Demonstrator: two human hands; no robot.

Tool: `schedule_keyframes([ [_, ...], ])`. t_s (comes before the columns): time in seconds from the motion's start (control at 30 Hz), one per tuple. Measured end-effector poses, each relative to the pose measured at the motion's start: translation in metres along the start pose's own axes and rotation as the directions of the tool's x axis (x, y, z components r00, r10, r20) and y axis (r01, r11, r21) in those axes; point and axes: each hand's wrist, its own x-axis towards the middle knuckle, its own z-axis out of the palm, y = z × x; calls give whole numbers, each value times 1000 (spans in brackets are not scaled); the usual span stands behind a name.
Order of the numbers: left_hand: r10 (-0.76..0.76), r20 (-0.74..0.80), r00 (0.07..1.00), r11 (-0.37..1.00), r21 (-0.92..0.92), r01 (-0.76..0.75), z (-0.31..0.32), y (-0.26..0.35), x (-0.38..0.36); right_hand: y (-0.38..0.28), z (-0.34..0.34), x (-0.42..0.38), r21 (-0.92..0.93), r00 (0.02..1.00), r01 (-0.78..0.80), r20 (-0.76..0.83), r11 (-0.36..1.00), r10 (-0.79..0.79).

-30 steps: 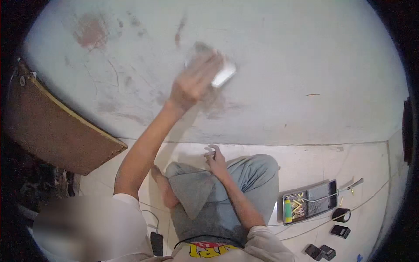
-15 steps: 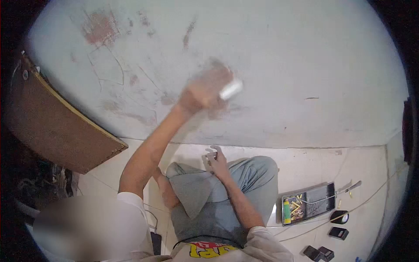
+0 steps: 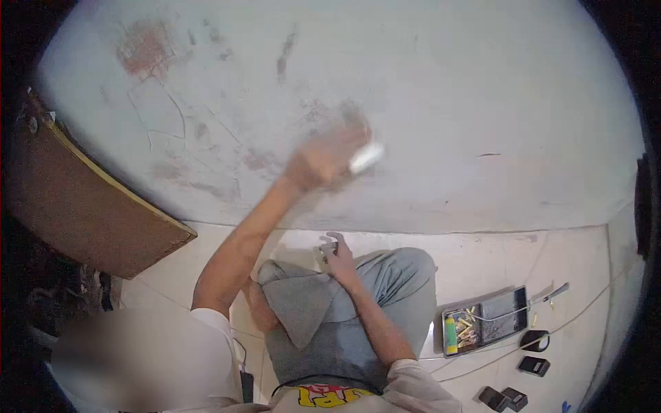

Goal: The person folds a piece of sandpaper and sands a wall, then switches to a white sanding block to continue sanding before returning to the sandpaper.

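Observation:
My left hand (image 3: 330, 155), blurred by motion, is closed round a white object (image 3: 366, 158) against the pale, stained wall (image 3: 441, 103). What the object is cannot be made out. Low over my lap, near the foot of the wall, my right hand (image 3: 337, 256) has its fingers bent and apart, with nothing clear in them. Grey cloth (image 3: 299, 306) covers my crossed legs.
A brown board (image 3: 96, 199) leans at the left. On the tiled floor at the right, a black tray (image 3: 506, 337) holds a green-and-yellow tube (image 3: 451, 335) and small yellowish pieces. Nearby lie a black roll (image 3: 535, 341), dark boxes (image 3: 533, 366) and a cord.
My left hand and the white object have shifted slightly down on the wall. My right hand stays over my lap. The view has tilted a little.

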Motion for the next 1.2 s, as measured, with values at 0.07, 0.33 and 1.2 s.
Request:
schedule_keyframes([
  [0.07,-88,-100,991,995,43,93,-23,-8,34,3,2,4,-19,1000,-10,4,1000,10],
  [0.33,-58,107,993,994,-89,68,45,44,-44,3,1,-1,7,999,33,7,999,-33],
  [1.2,-72,-273,959,964,227,137,-16,-5,46,-7,-2,-2,24,1000,-2,26,1000,2],
])
